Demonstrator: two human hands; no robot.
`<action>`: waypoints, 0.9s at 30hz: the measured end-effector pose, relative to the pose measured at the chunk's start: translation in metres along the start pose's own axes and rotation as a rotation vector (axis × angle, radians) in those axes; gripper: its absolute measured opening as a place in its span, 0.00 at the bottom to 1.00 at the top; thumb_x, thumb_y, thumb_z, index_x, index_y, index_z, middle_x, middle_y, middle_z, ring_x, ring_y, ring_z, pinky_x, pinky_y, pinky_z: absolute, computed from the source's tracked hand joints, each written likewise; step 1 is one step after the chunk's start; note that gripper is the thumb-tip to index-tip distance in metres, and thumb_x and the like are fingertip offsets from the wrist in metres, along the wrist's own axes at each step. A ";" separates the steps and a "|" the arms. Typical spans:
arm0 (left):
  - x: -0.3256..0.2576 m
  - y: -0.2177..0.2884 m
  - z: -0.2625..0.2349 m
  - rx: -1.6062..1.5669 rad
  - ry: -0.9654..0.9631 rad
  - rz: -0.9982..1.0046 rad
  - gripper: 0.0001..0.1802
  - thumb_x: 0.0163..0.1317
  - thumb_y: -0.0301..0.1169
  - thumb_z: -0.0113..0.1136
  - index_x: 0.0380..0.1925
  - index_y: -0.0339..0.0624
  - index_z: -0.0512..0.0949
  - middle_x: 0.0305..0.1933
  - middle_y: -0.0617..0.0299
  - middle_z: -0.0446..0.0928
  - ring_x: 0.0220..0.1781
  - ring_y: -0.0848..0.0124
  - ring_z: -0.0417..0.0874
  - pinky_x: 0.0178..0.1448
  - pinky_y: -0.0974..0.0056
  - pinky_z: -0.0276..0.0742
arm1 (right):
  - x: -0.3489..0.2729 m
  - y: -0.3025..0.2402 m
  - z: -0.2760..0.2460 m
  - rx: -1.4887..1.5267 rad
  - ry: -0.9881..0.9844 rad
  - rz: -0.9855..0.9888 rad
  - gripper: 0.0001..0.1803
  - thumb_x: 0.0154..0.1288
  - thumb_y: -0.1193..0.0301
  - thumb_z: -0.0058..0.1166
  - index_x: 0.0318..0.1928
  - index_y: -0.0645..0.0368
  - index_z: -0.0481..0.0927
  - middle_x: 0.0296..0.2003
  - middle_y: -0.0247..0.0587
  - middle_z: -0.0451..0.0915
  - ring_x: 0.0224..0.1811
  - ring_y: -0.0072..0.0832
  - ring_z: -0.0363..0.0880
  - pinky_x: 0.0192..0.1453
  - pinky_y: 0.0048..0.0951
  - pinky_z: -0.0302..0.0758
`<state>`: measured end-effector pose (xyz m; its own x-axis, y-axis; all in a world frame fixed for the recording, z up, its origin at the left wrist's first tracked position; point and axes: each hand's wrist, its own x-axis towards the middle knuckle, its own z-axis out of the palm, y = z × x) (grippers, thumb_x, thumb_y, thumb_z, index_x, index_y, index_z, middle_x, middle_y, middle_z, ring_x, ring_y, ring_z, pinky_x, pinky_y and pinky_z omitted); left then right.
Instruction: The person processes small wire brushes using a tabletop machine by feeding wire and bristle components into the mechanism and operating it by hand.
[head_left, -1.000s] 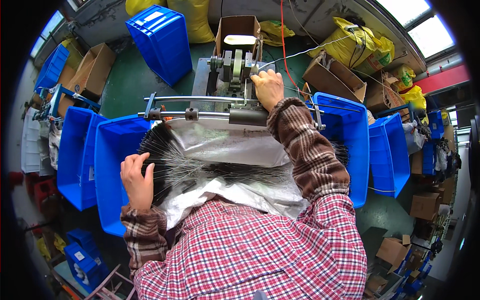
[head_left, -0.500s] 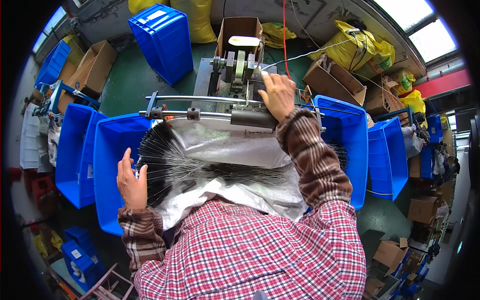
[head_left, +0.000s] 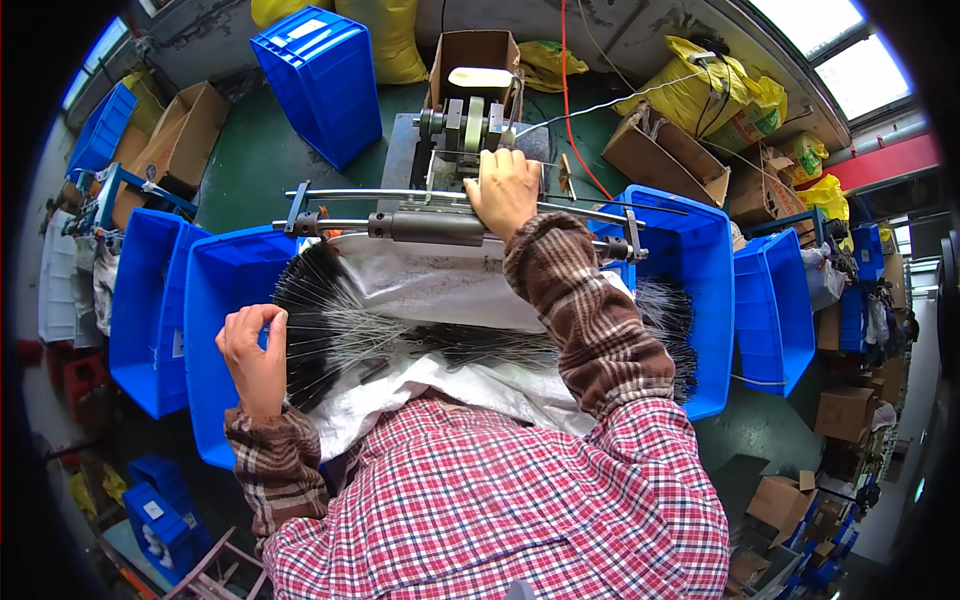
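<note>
My right hand (head_left: pixel 505 192) is closed over the sliding carriage of a bench machine (head_left: pixel 478 125), just behind two metal rails. A grey cylinder (head_left: pixel 437 228) sits on the front rail, left of that hand. My left hand (head_left: pixel 255 358) is raised at the left, thumb and forefinger pinched together; anything between them is too small to make out. Beside it fans a bundle of thin wire-stemmed brushes (head_left: pixel 312 290) with black bristles. Their pale stems lie across a white plastic sheet (head_left: pixel 430 280) over my lap. More black bristles (head_left: pixel 668 325) show at the right.
Blue crates flank me, one at the left (head_left: pixel 225 270) and one at the right (head_left: pixel 712 300). A tall blue crate (head_left: pixel 325 90) stands beyond the machine. Cardboard boxes (head_left: pixel 665 155) and yellow sacks (head_left: pixel 690 85) lie at the far right. A red cord (head_left: pixel 566 100) hangs behind the machine.
My right hand has moved left, and the carriage and grey cylinder have slid left along the rails. My left hand has shifted slightly left and down, its thumb and forefinger now pinched.
</note>
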<state>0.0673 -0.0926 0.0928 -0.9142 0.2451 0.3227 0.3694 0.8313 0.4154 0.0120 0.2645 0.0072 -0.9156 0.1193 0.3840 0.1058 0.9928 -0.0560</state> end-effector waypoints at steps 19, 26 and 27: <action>0.027 0.083 0.063 -0.874 -0.294 -0.117 0.06 0.64 0.26 0.55 0.30 0.35 0.75 0.25 0.66 0.75 0.30 0.79 0.75 0.37 0.72 0.70 | -0.046 0.099 -0.105 0.520 -0.513 0.022 0.10 0.58 0.69 0.57 0.39 0.58 0.84 0.35 0.46 0.83 0.37 0.43 0.83 0.45 0.37 0.77; 0.024 0.106 0.103 -1.001 -0.294 -0.135 0.07 0.62 0.27 0.57 0.37 0.35 0.77 0.31 0.59 0.80 0.31 0.73 0.79 0.40 0.68 0.74 | -0.053 -0.018 -0.090 0.802 -0.135 -0.313 0.06 0.57 0.74 0.57 0.36 0.60 0.79 0.29 0.46 0.78 0.35 0.42 0.78 0.42 0.39 0.74; 0.023 0.100 0.098 -0.999 -0.291 -0.137 0.07 0.62 0.27 0.57 0.37 0.35 0.77 0.31 0.59 0.80 0.31 0.73 0.79 0.40 0.68 0.74 | -0.043 -0.005 -0.071 0.781 -0.091 -0.294 0.07 0.57 0.76 0.57 0.38 0.60 0.80 0.30 0.46 0.78 0.36 0.42 0.78 0.42 0.38 0.74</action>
<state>0.0667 0.0450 0.0583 -0.9143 0.4008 0.0576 0.1077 0.1035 0.9888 0.0786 0.2549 0.0569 -0.8949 -0.1781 0.4092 -0.4110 0.6862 -0.6002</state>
